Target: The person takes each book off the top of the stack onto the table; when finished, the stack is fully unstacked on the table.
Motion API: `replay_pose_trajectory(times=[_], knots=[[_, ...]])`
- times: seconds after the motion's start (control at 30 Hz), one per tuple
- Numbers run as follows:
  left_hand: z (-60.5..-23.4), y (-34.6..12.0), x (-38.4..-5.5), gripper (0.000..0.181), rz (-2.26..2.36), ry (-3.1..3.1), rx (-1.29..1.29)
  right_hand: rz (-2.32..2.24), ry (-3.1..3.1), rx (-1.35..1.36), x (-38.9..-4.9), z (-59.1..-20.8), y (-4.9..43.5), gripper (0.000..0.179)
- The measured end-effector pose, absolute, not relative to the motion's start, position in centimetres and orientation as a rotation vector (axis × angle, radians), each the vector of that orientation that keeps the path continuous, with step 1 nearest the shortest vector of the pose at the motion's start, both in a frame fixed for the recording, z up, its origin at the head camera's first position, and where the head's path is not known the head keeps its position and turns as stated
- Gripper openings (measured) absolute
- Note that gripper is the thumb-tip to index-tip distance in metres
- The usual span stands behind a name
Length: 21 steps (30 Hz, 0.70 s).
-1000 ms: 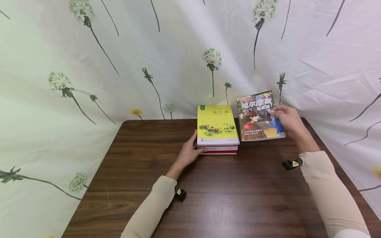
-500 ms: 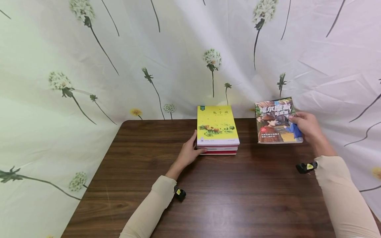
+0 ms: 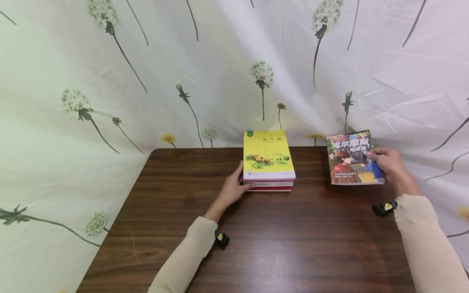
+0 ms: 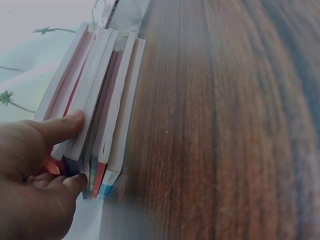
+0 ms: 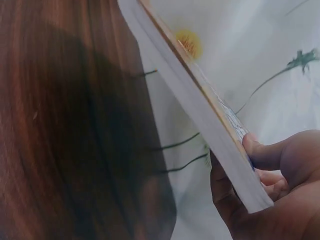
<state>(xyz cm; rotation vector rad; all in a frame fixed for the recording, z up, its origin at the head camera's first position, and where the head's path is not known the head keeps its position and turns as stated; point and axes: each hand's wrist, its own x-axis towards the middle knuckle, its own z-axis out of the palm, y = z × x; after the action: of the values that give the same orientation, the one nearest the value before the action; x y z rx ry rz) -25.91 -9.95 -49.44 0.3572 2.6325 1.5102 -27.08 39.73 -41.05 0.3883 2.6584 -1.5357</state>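
Note:
A stack of books (image 3: 269, 184) lies at the back of the table, a yellow-covered book (image 3: 268, 152) with a green corner label on top. My left hand (image 3: 230, 187) holds the stack's near left corner. In the left wrist view its thumb lies on the page edges (image 4: 107, 90), its fingers at the spines. Off to the right, my right hand (image 3: 393, 169) grips a paperback book (image 3: 348, 162) by its right edge, its illustrated cover up. The right wrist view shows the thumb on the cover, fingers underneath, and the book (image 5: 195, 107) raised over the table.
The dark wood table (image 3: 205, 260) ends at a back edge close behind the stack. A white cloth (image 3: 220, 73) printed with dandelions hangs behind it and on both sides. Small black cameras (image 3: 221, 239) sit at both sleeve cuffs.
My right hand has carried the paperback from beside the stack to the right, and lately a little lower in the head view. The left hand and the stack have stayed put.

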Motion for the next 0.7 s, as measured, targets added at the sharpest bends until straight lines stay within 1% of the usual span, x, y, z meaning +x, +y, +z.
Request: replay_pose_trajectory(times=[0.17, 0.43, 0.7], knots=[[-49.3, -9.9, -25.9, 0.106, 1.489, 2.661, 0.355, -1.486, 2.648, 0.435, -27.2, -41.8, 40.6, 0.066], [-49.3, -9.8, -25.9, 0.105, 1.489, 2.661, 0.364, -1.392, 2.621, 0.616, -28.0, -43.4, 41.9, 0.068], [-49.4, -9.8, -25.8, 0.103, 1.521, 2.633, 0.372, -1.337, 2.694, 0.587, -28.6, -44.7, 42.7, 0.069]])
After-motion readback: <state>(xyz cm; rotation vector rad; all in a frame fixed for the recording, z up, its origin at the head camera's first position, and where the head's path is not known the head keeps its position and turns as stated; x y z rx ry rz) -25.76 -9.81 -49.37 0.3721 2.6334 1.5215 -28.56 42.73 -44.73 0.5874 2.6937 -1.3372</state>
